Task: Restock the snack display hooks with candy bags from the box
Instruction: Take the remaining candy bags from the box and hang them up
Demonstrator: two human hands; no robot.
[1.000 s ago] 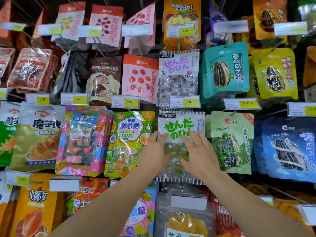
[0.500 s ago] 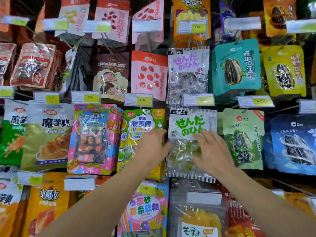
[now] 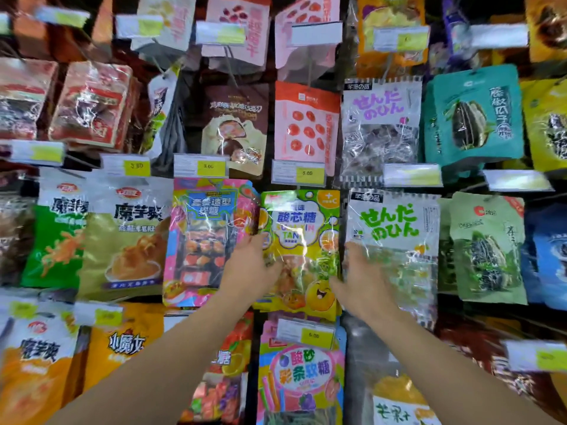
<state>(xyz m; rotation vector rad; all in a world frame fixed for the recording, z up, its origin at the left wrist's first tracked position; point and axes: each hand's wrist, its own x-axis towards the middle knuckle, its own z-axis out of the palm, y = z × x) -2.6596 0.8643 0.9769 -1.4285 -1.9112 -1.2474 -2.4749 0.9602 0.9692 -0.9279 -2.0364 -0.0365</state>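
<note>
Both hands flank the yellow bag (image 3: 302, 240): left hand (image 3: 250, 268) fingers curl onto its edge, right hand (image 3: 359, 277) fingers lie spread. Light, crinkly, slippery; best pinched by its edges.

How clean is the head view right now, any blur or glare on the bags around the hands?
Head view: motion blur softens everything, worst toward the edges; some price tags are unreadable, though the tag above the yellow-green candy bag reads 5.00. Glare streaks cross that bag and the clear green-lettered bag. Left hand and right hand are smeared.
</note>
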